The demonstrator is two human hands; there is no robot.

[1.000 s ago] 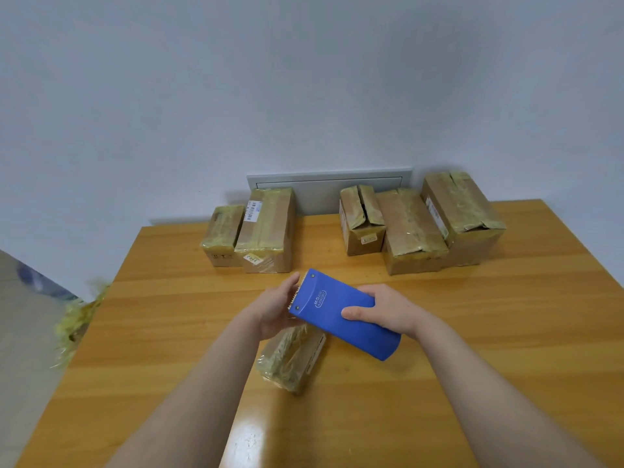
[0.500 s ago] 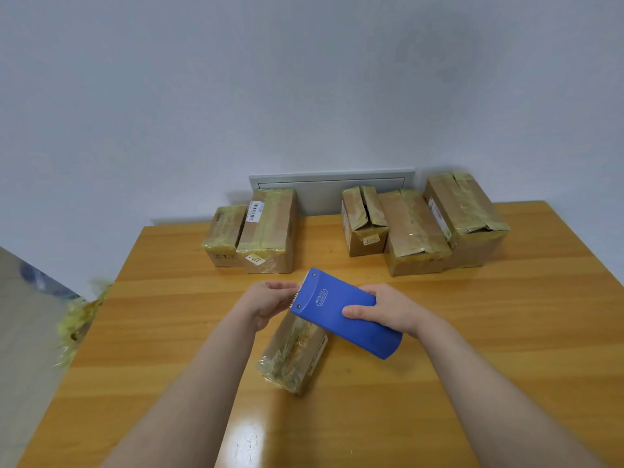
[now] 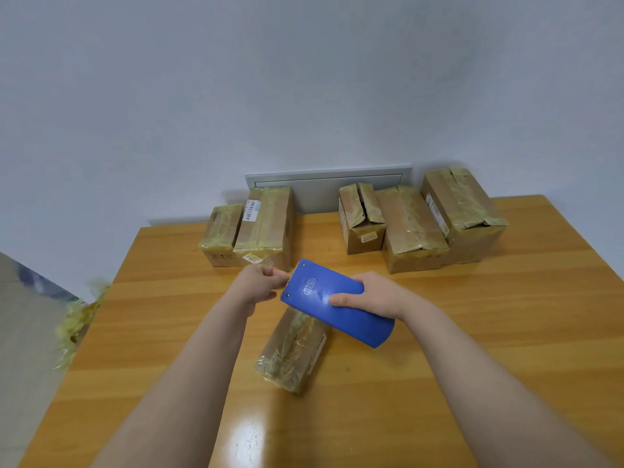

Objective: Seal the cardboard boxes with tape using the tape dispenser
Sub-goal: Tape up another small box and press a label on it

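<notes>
A blue tape dispenser (image 3: 332,298) is held above the table by my right hand (image 3: 371,293), whose fingers wrap its body. At the dispenser's toothed front edge my left hand (image 3: 260,285) pinches the tape end with curled fingers; the tape itself is barely visible. Below the dispenser a small cardboard box (image 3: 292,352) lies on the wooden table (image 3: 472,332), its top covered with yellowish tape. The dispenser hides the box's far end.
Two taped boxes (image 3: 250,228) stand at the back left of the table. At the back right are three boxes (image 3: 415,224), one small with its flaps raised. A grey wall panel (image 3: 327,184) sits behind them. Yellowish tape scraps (image 3: 77,319) hang off the left table edge.
My left hand has slid from the dispenser's side up to its toothed edge and its fingers have closed there. The dispenser rose slightly, uncovering more of the small box.
</notes>
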